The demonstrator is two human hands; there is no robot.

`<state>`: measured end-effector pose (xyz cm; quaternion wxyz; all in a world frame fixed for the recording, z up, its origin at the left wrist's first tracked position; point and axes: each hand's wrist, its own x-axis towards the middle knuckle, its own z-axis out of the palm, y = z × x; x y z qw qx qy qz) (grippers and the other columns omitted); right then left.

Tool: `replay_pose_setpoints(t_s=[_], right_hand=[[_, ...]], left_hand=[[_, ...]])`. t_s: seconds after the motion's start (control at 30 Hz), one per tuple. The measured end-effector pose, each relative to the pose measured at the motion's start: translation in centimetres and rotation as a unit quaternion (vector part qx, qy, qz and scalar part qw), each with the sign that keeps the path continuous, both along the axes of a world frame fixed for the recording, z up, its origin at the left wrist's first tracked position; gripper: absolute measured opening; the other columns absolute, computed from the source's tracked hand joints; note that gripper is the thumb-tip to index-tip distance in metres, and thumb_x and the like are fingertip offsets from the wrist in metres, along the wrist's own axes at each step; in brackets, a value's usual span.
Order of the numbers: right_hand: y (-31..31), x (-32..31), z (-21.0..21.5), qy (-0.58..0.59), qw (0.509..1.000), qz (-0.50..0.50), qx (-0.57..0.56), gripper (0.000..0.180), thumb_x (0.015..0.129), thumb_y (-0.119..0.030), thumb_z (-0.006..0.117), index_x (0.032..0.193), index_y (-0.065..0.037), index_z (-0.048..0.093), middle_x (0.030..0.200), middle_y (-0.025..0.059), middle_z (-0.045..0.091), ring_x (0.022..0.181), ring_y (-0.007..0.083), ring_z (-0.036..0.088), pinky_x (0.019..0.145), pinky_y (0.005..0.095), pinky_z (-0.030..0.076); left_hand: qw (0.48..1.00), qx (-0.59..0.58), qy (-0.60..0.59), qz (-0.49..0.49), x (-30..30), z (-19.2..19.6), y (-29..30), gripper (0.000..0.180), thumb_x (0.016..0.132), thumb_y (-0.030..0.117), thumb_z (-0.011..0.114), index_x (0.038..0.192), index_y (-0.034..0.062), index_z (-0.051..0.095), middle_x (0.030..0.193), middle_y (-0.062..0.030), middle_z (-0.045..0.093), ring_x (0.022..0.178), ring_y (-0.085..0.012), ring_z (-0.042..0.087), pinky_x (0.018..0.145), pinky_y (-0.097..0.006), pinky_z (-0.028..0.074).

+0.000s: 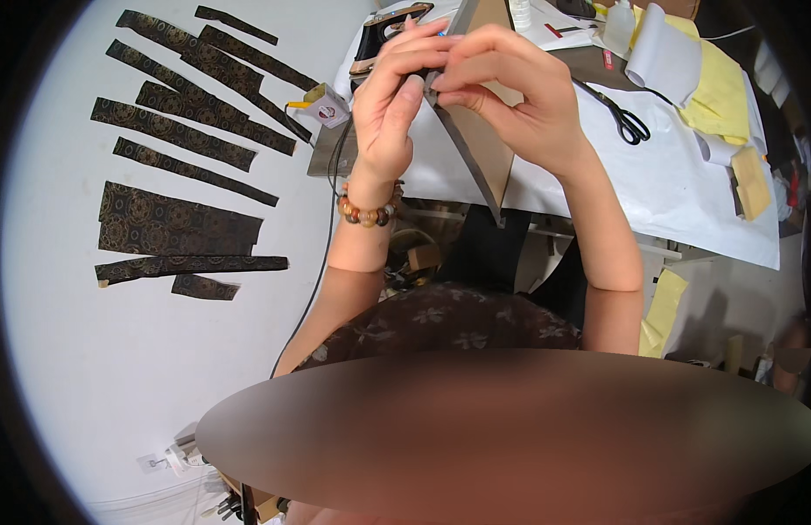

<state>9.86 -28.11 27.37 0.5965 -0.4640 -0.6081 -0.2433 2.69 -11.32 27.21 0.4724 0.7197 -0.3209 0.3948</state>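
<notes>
Your left hand (pixel 388 109) and right hand (pixel 532 101) curl, fingertips nearly together, at the edge of the tilted panel (pixel 493 150), upper centre of the frame; grip contact is indistinct. Caution: uneven pressure could tip the panel.

Open lane on the worktop (pixel 611 197) between scissors (pixel 617 112) and front edge, running toward the front-right corner; board (pixel 490 150) crosses the front edge on its left, yellow block (pixel 752 182) sits at the right edge.
</notes>
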Motion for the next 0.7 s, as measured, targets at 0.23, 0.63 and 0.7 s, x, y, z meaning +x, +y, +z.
replay_pose_setpoints(t_s=[0.23,0.63,0.7], right_hand=[[-0.9,-0.4,-1.7,-0.045,0.993,-0.099,0.040,0.019,0.075,-0.002,0.080,0.092,-0.010,0.075,0.089,0.0011,0.062,0.070,0.0164,0.062,0.062,0.0274,0.051],[-2.8,-1.7,1.6,0.543,0.767,0.273,-0.204,0.042,0.100,-0.038,0.062,0.081,-0.001,0.069,0.059,0.0023,0.059,0.047,0.0058,0.045,0.048,0.0211,0.037],[-2.9,-2.1,2.1,0.542,0.769,0.255,-0.223,0.042,0.097,-0.037,0.066,0.073,-0.003,0.068,0.058,0.0003,0.056,0.049,0.0054,0.046,0.049,0.0212,0.036]], left_hand=[[0.998,0.010,-0.008,-0.066,1.5,-0.8,0.2,0.025,0.103,0.018,0.044,0.104,-0.0006,0.060,0.116,-0.0181,0.066,0.128,-0.0369,0.056,0.108,-0.049,0.041],[0.998,0.017,-0.004,-0.053,1.5,-0.8,-0.9,0.031,0.107,0.029,0.046,0.108,0.0010,0.060,0.117,-0.0172,0.065,0.128,-0.0371,0.055,0.106,-0.049,0.043],[0.999,0.020,-0.003,-0.045,1.5,-0.6,-1.2,0.031,0.107,0.029,0.046,0.107,0.0009,0.060,0.117,-0.0172,0.065,0.128,-0.0371,0.056,0.105,-0.048,0.043]])
